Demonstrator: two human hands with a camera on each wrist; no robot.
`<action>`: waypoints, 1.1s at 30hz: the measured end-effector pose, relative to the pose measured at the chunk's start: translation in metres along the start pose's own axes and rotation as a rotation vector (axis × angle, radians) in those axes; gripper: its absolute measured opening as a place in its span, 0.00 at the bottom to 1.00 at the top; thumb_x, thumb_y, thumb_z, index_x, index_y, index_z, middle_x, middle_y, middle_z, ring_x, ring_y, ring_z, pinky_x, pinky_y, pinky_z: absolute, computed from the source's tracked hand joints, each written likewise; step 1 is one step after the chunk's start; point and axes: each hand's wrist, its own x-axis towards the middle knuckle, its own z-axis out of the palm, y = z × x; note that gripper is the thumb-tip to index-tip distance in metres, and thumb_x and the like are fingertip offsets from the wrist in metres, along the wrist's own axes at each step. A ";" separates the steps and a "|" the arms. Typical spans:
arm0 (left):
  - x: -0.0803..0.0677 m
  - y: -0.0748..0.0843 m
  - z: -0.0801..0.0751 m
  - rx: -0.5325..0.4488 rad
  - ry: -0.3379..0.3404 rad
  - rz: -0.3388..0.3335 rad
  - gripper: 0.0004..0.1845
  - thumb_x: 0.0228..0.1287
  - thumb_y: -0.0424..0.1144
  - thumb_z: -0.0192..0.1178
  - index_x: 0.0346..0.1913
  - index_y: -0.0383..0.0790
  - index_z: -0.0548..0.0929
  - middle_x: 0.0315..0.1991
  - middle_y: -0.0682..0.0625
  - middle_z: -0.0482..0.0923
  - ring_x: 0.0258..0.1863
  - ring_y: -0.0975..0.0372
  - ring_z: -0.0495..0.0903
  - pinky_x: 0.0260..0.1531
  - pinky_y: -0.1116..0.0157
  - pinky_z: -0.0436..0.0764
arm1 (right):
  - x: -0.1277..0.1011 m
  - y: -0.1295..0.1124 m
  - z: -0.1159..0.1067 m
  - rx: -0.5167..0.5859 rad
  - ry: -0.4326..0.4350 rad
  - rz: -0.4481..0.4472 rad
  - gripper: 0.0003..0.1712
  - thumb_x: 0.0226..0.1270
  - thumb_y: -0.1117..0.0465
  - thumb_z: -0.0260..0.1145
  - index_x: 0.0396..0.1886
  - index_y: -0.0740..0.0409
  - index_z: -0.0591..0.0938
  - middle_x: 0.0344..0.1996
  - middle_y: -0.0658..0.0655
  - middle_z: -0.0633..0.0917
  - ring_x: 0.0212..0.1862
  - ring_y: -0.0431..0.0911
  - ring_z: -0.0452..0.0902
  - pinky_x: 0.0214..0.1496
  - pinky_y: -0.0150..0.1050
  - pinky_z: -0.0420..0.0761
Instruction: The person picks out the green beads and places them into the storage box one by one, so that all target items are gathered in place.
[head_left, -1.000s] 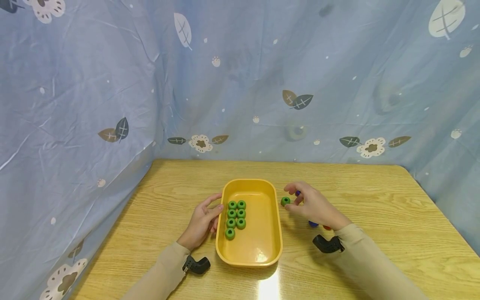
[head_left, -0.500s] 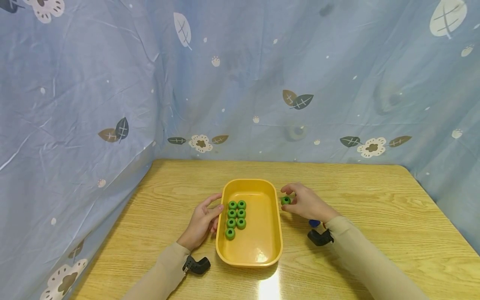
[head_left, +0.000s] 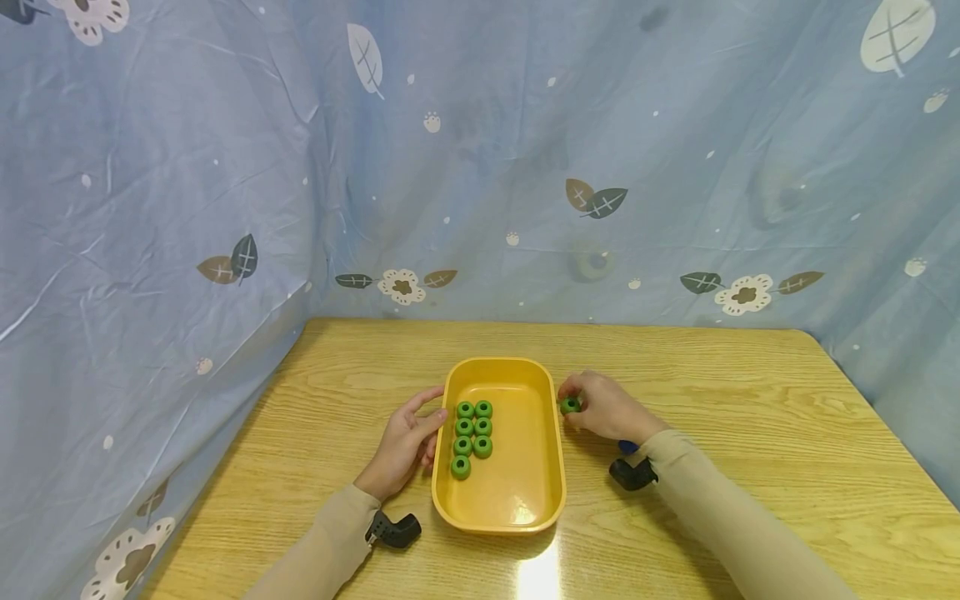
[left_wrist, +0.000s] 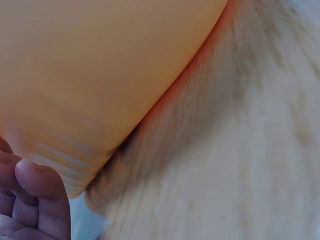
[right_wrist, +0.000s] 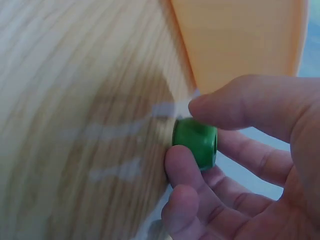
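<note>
A yellow tray (head_left: 525, 500) sits mid-table and holds several green rings (head_left: 472, 436) in two columns. My left hand (head_left: 408, 442) rests against the tray's left wall (left_wrist: 75, 100), fingers relaxed, holding nothing. My right hand (head_left: 600, 408) is just right of the tray's far end and pinches one green ring (head_left: 570, 405) between thumb and fingers. The right wrist view shows that ring (right_wrist: 196, 141) held close to the tray's outer wall (right_wrist: 240, 40), just above the wood.
A blue ring (head_left: 627, 447) peeks out from under my right wrist on the wooden table (head_left: 787, 433). A blue leaf-print cloth (head_left: 225, 167) closes off the back and left sides. Black wrist camera mounts (head_left: 396, 530) sit by each forearm.
My right hand has closed on the green ring that lay on the table beside the tray and drawn slightly toward the tray. The left hand has not moved.
</note>
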 end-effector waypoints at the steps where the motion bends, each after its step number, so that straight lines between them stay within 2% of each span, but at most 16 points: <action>1: 0.000 0.000 0.000 0.002 0.002 0.000 0.30 0.81 0.38 0.56 0.78 0.34 0.61 0.14 0.56 0.72 0.10 0.68 0.69 0.13 0.73 0.72 | 0.000 0.001 0.001 0.002 -0.002 0.003 0.12 0.65 0.67 0.74 0.47 0.60 0.86 0.43 0.57 0.86 0.37 0.44 0.78 0.40 0.39 0.80; 10: -0.001 0.000 0.001 0.007 0.006 -0.001 0.30 0.81 0.38 0.56 0.78 0.34 0.61 0.13 0.56 0.72 0.10 0.67 0.68 0.13 0.72 0.72 | -0.007 0.001 0.002 0.028 0.015 -0.002 0.11 0.65 0.69 0.73 0.47 0.58 0.85 0.42 0.55 0.85 0.35 0.43 0.76 0.36 0.37 0.78; 23: -0.001 0.000 0.002 0.008 0.018 -0.013 0.30 0.80 0.38 0.56 0.78 0.34 0.62 0.13 0.56 0.71 0.10 0.68 0.69 0.12 0.72 0.72 | -0.022 -0.014 0.007 0.029 0.212 -0.066 0.13 0.57 0.69 0.70 0.43 0.58 0.83 0.38 0.53 0.77 0.33 0.43 0.70 0.35 0.35 0.75; 33: -0.001 -0.001 0.002 0.006 0.011 -0.010 0.30 0.80 0.39 0.57 0.78 0.34 0.61 0.13 0.56 0.72 0.10 0.68 0.69 0.13 0.72 0.72 | -0.034 -0.030 0.003 0.048 0.282 -0.105 0.14 0.58 0.69 0.69 0.45 0.58 0.83 0.40 0.51 0.77 0.33 0.44 0.67 0.34 0.34 0.73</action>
